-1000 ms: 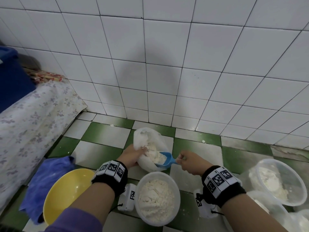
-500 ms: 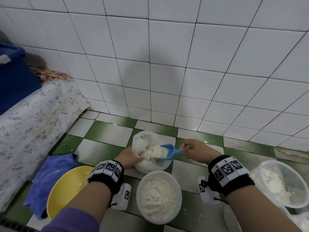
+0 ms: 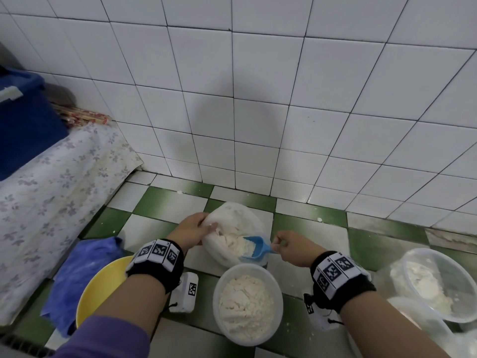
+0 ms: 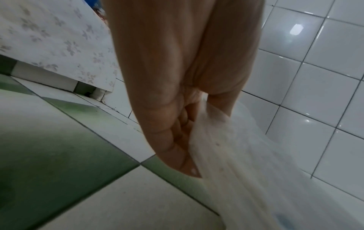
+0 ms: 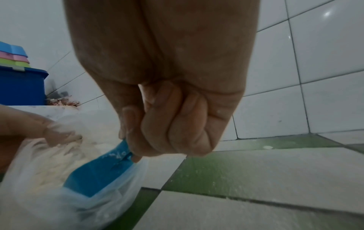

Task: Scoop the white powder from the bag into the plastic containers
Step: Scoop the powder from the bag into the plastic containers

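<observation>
A clear plastic bag (image 3: pixel 233 215) of white powder lies on the green-and-white tiled floor near the wall. My left hand (image 3: pixel 196 228) grips the bag's left edge (image 4: pixel 212 140) and holds its mouth wide. My right hand (image 3: pixel 289 245) pinches the handle of a blue scoop (image 3: pixel 254 250), whose bowl sits inside the bag, heaped with powder. In the right wrist view the scoop (image 5: pixel 104 172) lies in the bag (image 5: pixel 49 179). A round plastic container (image 3: pixel 247 303), nearly full of powder, stands just in front of the bag.
A yellow bowl (image 3: pixel 98 288) and a blue cloth (image 3: pixel 77 270) lie at the left. Two more clear containers (image 3: pixel 438 282) with powder stand at the right. A flowered cloth (image 3: pixel 46 192) covers a low ledge with a blue box (image 3: pixel 25 120) at far left.
The scoop rose with powder half a second ago and now sits lower in the bag's mouth, nearer the container. My left hand has shifted up along the bag's edge.
</observation>
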{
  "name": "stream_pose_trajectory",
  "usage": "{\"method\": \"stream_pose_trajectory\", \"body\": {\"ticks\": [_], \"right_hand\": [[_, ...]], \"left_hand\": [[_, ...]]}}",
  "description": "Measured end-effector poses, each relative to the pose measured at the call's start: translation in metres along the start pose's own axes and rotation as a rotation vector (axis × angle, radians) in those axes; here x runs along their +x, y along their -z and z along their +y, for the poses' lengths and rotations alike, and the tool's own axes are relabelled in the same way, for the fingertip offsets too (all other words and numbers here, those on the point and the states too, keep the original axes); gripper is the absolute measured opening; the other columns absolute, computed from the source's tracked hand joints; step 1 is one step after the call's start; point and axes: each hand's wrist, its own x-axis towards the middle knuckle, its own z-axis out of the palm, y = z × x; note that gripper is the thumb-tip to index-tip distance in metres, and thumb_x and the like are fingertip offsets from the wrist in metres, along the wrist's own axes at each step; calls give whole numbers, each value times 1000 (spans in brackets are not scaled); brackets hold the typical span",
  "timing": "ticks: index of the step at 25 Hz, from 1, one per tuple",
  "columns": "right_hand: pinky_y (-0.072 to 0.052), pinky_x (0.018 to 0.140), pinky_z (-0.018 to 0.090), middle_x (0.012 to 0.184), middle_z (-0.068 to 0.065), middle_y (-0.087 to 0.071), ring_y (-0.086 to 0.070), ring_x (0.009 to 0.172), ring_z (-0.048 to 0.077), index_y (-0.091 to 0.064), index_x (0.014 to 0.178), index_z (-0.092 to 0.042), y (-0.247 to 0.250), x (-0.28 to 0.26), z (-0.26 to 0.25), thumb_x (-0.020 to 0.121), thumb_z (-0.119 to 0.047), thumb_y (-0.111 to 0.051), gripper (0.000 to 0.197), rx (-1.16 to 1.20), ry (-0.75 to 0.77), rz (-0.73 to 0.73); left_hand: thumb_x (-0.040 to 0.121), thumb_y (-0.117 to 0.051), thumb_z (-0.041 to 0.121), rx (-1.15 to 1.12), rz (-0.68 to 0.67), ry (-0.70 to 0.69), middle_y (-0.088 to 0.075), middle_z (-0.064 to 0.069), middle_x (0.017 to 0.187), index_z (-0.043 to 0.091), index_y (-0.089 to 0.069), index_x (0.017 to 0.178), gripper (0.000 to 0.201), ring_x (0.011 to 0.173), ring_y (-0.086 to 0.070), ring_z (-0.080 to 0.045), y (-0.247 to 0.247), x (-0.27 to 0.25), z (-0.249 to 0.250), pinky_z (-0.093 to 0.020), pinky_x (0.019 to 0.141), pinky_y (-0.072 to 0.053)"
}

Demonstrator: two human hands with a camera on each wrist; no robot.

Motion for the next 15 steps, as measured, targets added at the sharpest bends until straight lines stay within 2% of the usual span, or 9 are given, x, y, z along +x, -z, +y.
{"method": "stream_pose_trajectory", "body": {"ticks": [4, 7, 9, 13, 15], "right_hand": [[-45, 78, 27, 91, -2, -59, -53, 83, 14, -56, 91, -17, -12, -4, 2, 96, -21, -49, 10, 62, -20, 67], [-43, 72, 25, 86, -4, -56, -51, 78, 13, -52, 89, -18, -17, -6, 4, 97, -23, -46, 12, 76, -41, 123], [-43, 72, 25, 90, -3, -57, -52, 80, 13, -51, 87, -20, -20, -7, 4, 98, -25, -46, 13, 76, -44, 133], [-45, 70, 24, 93, -2, -60, -55, 81, 14, -46, 78, -27, -25, -9, 2, 97, -28, -46, 20, 48, -27, 124], [-44, 66, 21, 89, -4, -59, -54, 77, 12, -45, 77, -29, -26, -11, 2, 98, -28, -46, 21, 43, -33, 121]], "left_hand": [[95, -56, 37, -130, -66, 23, -68, -10, 115, 12, -58, 123, 38, 103, -66, -25, -1, -2, 2, -41, 87, -57], [95, -56, 38, -215, -66, 17, -69, -11, 114, 10, -59, 123, 39, 104, -67, -26, -1, -2, 0, -42, 93, -54], [92, -60, 41, -262, -46, 33, -71, -10, 111, 9, -61, 121, 43, 103, -67, -27, -2, 0, -2, -45, 97, -52], [71, -72, 62, -90, 6, 89, -72, -7, 102, 12, -64, 108, 63, 95, -70, -26, -8, 7, 4, -45, 90, -55], [80, -68, 57, -52, 13, 91, -72, -8, 104, 14, -66, 110, 53, 95, -70, -27, -12, 8, 10, -46, 91, -55]]}}
